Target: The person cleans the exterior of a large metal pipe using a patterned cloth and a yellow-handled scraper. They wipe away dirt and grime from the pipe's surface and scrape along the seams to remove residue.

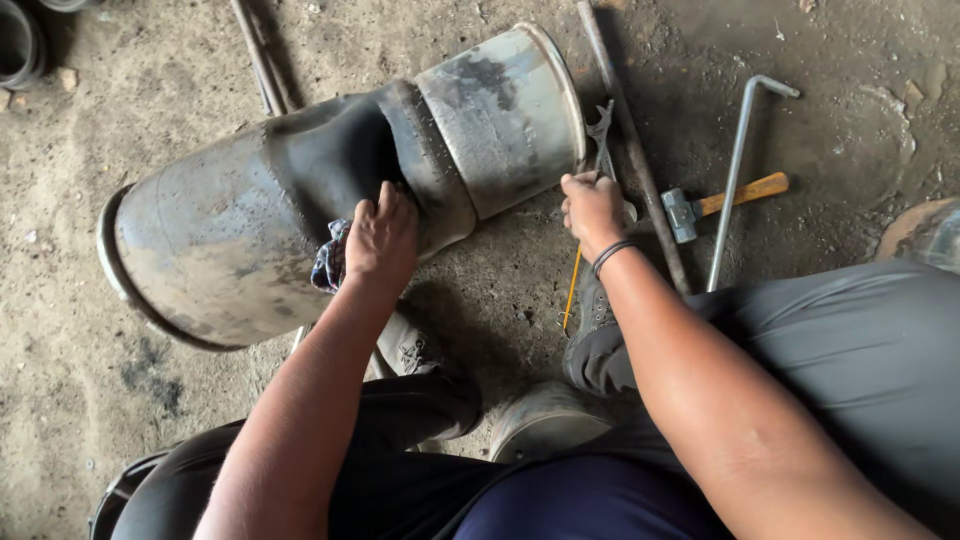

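A big grey metal drum-shaped rim (pixel 500 110) lies on its side on the dirt floor, with a black rubber band (pixel 320 160) wrapped round its middle. My left hand (pixel 382 238) presses a patterned blue cloth (pixel 331 257) against the drum next to the rubber. My right hand (pixel 592 208) rests on the ground at the drum's right rim, fingers closed on a thin tool with a yellow shaft (pixel 573 288); what kind of tool it is stays hidden by the hand.
A wrench (pixel 602 135) and a long metal bar (pixel 628 140) lie beside the drum. A hammer with a wooden handle (pixel 722 201) and a bent steel rod (pixel 735 170) lie to the right. My knees and shoes fill the bottom.
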